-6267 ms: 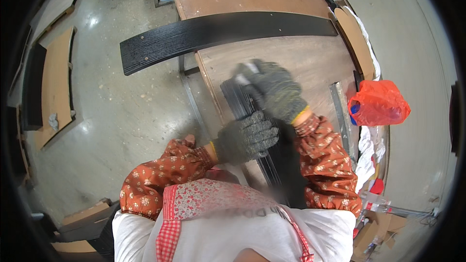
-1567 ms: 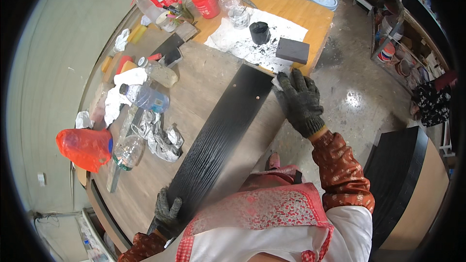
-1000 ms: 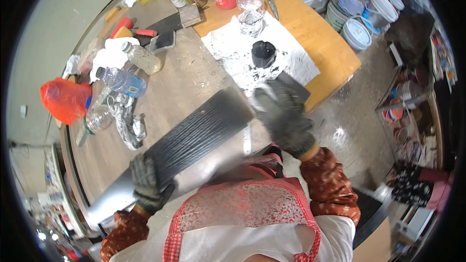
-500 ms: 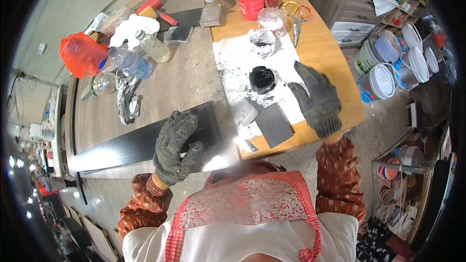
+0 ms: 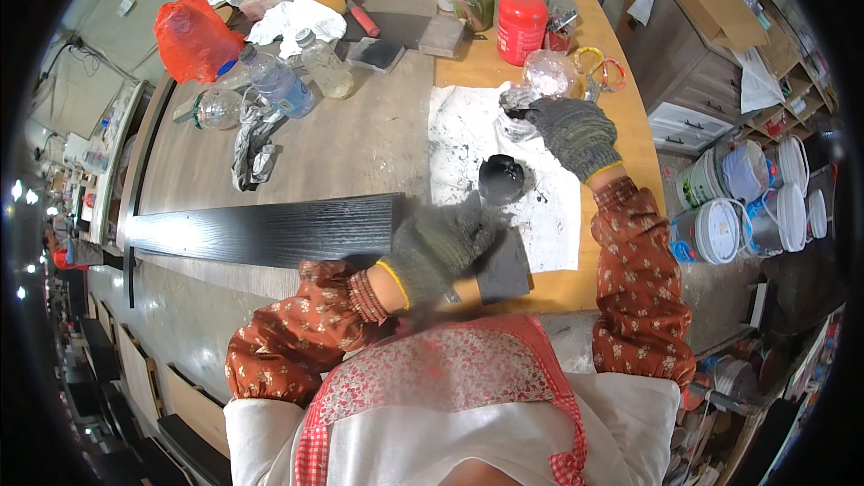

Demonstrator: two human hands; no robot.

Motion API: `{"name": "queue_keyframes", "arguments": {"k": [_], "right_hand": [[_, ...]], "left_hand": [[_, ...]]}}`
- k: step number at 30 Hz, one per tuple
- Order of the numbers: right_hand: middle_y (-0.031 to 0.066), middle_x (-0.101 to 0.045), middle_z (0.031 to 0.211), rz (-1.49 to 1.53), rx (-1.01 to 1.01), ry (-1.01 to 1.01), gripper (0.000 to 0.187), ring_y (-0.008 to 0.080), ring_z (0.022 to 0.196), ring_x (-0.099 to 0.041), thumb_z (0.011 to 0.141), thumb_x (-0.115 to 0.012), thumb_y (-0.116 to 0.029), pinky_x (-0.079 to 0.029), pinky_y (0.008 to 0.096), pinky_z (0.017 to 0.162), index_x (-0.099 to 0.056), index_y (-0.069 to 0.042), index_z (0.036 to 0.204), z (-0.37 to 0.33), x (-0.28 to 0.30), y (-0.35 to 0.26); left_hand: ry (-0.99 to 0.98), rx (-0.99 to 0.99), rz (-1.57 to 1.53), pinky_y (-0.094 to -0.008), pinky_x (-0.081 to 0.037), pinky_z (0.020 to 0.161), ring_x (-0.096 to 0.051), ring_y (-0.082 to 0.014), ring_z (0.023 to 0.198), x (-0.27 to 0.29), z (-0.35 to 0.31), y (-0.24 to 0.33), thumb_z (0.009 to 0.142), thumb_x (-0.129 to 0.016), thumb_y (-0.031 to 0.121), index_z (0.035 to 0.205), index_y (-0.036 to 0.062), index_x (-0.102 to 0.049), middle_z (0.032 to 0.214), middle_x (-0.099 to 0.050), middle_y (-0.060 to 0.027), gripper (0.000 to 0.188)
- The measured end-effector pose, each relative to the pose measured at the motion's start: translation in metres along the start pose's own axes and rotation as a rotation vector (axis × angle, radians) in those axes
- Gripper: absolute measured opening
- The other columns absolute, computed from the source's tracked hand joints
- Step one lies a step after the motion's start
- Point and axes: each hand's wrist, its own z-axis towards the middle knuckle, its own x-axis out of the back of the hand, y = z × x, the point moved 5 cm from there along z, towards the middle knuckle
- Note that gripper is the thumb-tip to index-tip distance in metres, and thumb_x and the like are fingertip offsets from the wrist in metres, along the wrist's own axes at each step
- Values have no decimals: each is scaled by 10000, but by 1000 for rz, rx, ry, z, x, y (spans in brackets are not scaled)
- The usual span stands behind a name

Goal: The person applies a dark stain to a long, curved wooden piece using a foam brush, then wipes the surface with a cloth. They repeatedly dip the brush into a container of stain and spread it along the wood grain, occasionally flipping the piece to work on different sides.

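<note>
Both hands wear dark grey knit gloves with yellow cuffs. My right hand [image 5: 578,137] is at the plastic-wrapped cup [image 5: 515,124] on a stained white cloth [image 5: 553,234]. Its fingers are drawn together at the cup's rim; what they hold, if anything, is hidden. My left hand [image 5: 439,247], smeared by motion, is over the right end of a black wood-grain board [image 5: 270,230]. Its fingertips reach toward a small black pot [image 5: 501,180] of dark material. Beside that hand lies a dark flat sheet [image 5: 506,272], partly covered by it.
Plastic bottles [image 5: 281,85], an orange-red bag [image 5: 193,40] and a crumpled grey rag [image 5: 255,148] lie at the table's left. Behind the cloth stand a red jar [image 5: 521,29], yellow-and-red-handled scissors [image 5: 601,70] and a pen holder [image 5: 475,4]. White buckets [image 5: 717,229] stand on the floor at right.
My right hand has moved forward and left to the wrapped cup. My left hand has moved right, from the black board toward the dark sheet. The view has shifted slightly.
</note>
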Motion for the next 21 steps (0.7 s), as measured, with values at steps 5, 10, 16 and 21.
{"name": "queue_keyframes", "arguments": {"k": [5, 10, 16, 21], "right_hand": [[120, -670, 924, 131, 167, 317, 182, 312, 840, -662, 907, -551, -180, -520, 441, 723, -653, -81, 1021, -13, 53, 7], [115, -664, 944, 394, 323, 494, 241, 298, 835, -655, 837, -661, -123, -530, 399, 736, -656, -69, 1071, -38, 51, 17], [76, -654, 691, 1317, -205, 128, 348, 118, 550, -587, 1029, -452, -230, -484, 256, 542, -655, 36, 933, -51, 34, 4], [54, -636, 690, 1470, -229, 72, 352, 115, 563, -572, 1009, -469, -252, -456, 255, 534, -650, 25, 889, -58, 32, -7]], "left_hand": [[-114, 123, -100, -414, -523, 652, -648, -302, 757, -24, -2, -9, 927, -541, 302, 1122, 117, -594, 919, -639, -117, 274], [-196, -47, 62, -427, -537, 763, -630, -321, 945, -13, 5, -8, 893, -597, 311, 1218, 102, -578, 1134, -605, -149, 387], [72, 194, -620, -425, -495, 947, -577, -294, 1144, 6, -17, -42, 802, -696, 59, 1291, 87, -539, 1308, -538, -178, 514], [319, 518, -1401, -369, -416, 1051, -518, -212, 1216, 9, -37, -55, 750, -799, 40, 1268, 57, -500, 1329, -535, -110, 598]]}}
